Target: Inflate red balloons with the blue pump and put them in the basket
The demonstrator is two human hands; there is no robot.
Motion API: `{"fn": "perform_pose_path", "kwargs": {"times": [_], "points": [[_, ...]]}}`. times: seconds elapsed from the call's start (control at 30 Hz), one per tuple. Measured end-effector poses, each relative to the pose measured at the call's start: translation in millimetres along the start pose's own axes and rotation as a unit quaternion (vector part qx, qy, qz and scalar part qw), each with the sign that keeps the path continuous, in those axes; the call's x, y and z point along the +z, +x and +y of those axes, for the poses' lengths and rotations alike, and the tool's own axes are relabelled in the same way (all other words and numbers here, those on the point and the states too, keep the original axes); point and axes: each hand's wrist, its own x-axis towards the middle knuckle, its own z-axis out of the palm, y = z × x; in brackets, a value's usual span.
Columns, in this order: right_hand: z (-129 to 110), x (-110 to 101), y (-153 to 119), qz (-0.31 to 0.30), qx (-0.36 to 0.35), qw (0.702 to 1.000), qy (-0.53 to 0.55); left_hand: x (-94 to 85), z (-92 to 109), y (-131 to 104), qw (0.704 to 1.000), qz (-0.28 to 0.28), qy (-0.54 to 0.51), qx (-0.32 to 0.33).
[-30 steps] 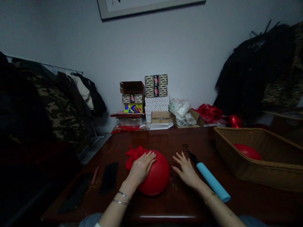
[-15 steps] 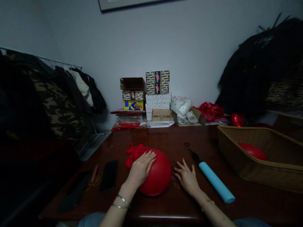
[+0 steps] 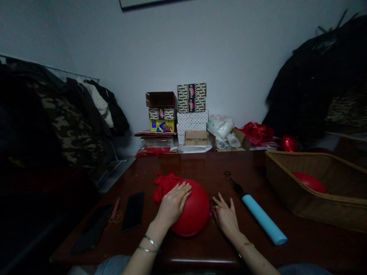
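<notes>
An inflated red balloon (image 3: 195, 208) rests on the dark brown table, with my left hand (image 3: 174, 202) lying flat on its upper left side, fingers stretched out. Limp red balloons (image 3: 164, 186) are piled just behind that hand. To the right of the balloon, my right hand (image 3: 226, 215) is over the tabletop with its fingers spread, near a few small coloured bands (image 3: 212, 217); it holds nothing that I can make out. A light blue hand pump (image 3: 263, 219) with a black nozzle lies farther right.
A wicker basket (image 3: 312, 208) holding another red balloon (image 3: 309, 182) stands at the right. Two dark phone-like slabs (image 3: 133, 212) (image 3: 93, 229) and a reddish stick (image 3: 115, 208) lie at the left. Stacked boxes (image 3: 191, 98) stand behind the table (image 3: 200, 162).
The whole view has shifted slightly. My right hand's fingers have bent a little at the small bands, while my left hand stays on the balloon.
</notes>
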Motion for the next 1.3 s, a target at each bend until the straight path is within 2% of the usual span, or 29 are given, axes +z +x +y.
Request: {"fn": "perform_pose_path", "kwargs": {"times": [0.2,0.33,0.57,0.6,0.67,0.73,0.87,1.13,1.2,1.3], "points": [[0.0,-7.9,2.9,0.069,0.000,0.997,0.023,0.8,-0.1,-0.4,1.000,-0.002,-0.001,-0.003],[-11.2,-23.9,14.2,0.135,-0.014,0.990,0.047,2.5,0.6,-0.5,1.000,-0.011,0.007,-0.008],[-62.6,-69.9,35.8,0.244,-0.073,0.964,0.072,2.4,3.7,0.1,1.000,-0.006,0.012,-0.008],[-70.6,-76.0,37.7,0.275,-0.097,0.954,0.071,2.4,3.8,0.0,1.000,-0.004,0.012,-0.008],[-84.4,-85.6,40.7,0.319,-0.124,0.937,0.067,2.7,3.8,-0.6,1.000,0.000,0.012,-0.007],[-94.5,-91.2,42.4,0.337,-0.134,0.930,0.060,3.3,3.7,-1.2,1.000,0.004,0.013,-0.003],[-103.2,-92.9,42.6,0.335,-0.154,0.928,0.056,4.4,3.6,-2.3,0.999,0.006,0.031,-0.006],[-106.2,-92.9,37.7,0.323,-0.160,0.929,0.078,5.4,4.7,-2.4,0.999,0.015,0.037,0.004],[-105.0,-92.3,36.4,0.294,-0.150,0.937,0.116,5.4,4.4,-2.5,0.999,0.014,0.042,0.000],[-100.6,-90.2,36.4,0.191,-0.102,0.941,0.259,5.1,4.4,-2.6,0.999,0.012,0.052,-0.006]]}}
